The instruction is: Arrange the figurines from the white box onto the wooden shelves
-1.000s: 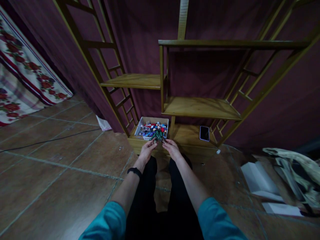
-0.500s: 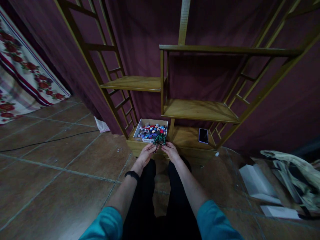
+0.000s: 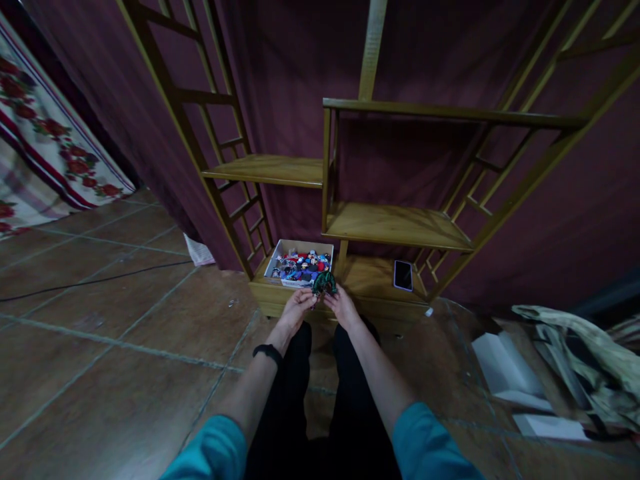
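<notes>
Between my two hands is a small dark green figurine with brownish parts underneath; its finer detail is too small to make out. The fingers of my left hand close on its left side. My right hand grips it from the right. Just beyond the hands, a white open box stands on the lowest shelf. Many small colourful figures in red, blue, black and purple fill it.
The wooden shelf unit rises in front of a dark red curtain. On its lowest board, to the right, lies a phone. White packaging and a pale bag rest on the tiled floor at right. A cable crosses the floor at left.
The green figurine has turned and shifted slightly right between my hands, now looking more rounded. The view has moved a little; the box and phone stay in place on the shelf.
</notes>
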The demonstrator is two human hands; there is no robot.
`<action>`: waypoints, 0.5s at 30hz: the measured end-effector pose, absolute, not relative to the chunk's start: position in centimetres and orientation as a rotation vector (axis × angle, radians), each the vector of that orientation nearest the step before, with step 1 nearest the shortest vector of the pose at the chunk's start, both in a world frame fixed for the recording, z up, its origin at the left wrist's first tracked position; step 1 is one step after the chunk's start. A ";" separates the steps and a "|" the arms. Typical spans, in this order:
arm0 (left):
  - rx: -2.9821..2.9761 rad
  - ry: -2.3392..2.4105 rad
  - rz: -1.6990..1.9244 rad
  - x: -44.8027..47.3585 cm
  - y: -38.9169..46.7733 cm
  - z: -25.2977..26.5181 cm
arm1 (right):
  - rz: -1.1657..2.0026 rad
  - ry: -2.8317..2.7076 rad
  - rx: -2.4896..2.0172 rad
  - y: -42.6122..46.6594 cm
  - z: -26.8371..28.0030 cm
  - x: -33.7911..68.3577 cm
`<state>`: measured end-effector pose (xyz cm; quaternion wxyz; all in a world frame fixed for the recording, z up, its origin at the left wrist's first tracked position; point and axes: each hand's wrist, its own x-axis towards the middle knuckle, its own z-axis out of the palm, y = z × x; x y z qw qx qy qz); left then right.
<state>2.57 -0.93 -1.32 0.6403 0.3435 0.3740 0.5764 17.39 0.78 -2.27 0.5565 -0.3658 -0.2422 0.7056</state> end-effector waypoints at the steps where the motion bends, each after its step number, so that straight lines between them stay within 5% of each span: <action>1: 0.791 0.854 1.320 2.6 -0.9 -1.4 | 1.663 -0.581 -0.883 0.8 -2.2 17.4; 15: 0.765 0.898 1.408 3.1 -0.6 -1.4 | 1.564 -0.585 -0.881 -1.3 -0.4 18.2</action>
